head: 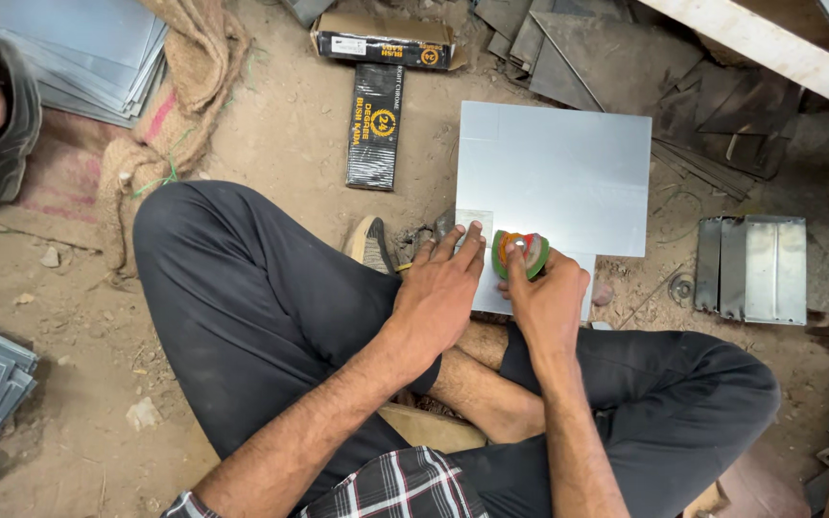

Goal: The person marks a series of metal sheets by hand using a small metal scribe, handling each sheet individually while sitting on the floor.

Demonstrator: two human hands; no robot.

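Sheet (568,173) of grey metal lies flat on the dirt floor (280,134) at frame centre, its near edge under both hands. Left hand (441,288) rests open, fingers spread flat on the sheet's lower left corner. Right hand (549,297), just beside it, grasps a small round green-and-red tape (520,252) held against the sheet. Black boxes (376,105) lie at upper centre; stacked sheets (79,48) upper left.

A black carton (374,127) lies beside burlap sacking (179,91) and stacked grey sheets (88,53).
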